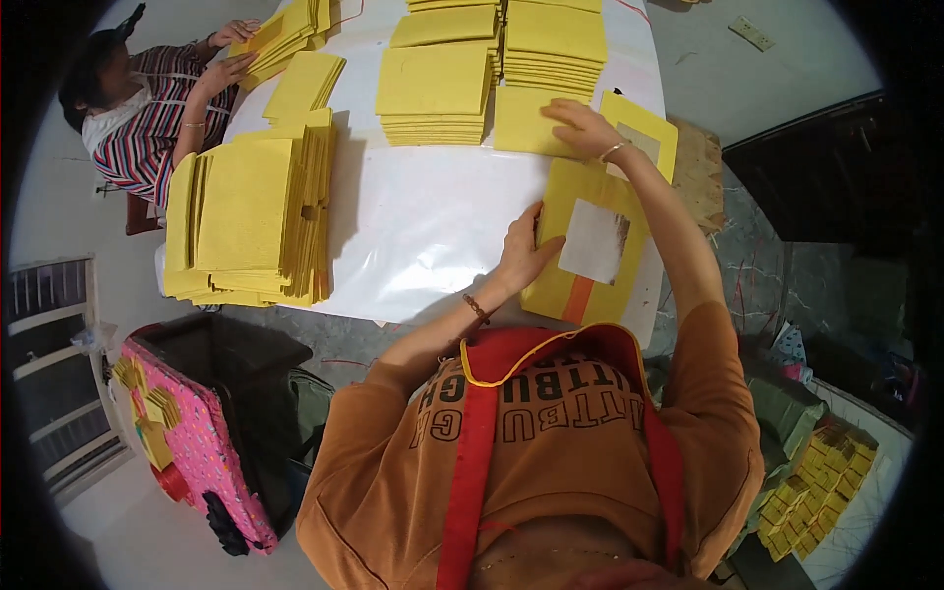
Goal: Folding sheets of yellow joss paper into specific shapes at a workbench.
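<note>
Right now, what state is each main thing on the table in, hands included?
Left hand: at the patched packet's left edge, thumb over it.
Right hand: over a yellow piece, grip unclear.
Yellow packet with pale patch: lying flat, patch darkened at right.
Left pile: stacked, edges uneven.
Middle stack: stacked flat.
Co-worker's bundle: handled by the co-worker.

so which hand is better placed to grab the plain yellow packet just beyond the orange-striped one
Probably the right hand: it lies over the right part of the plain yellow packet, though contact is unclear. The left hand is farther off, at the left edge of the orange-striped packet.
</note>
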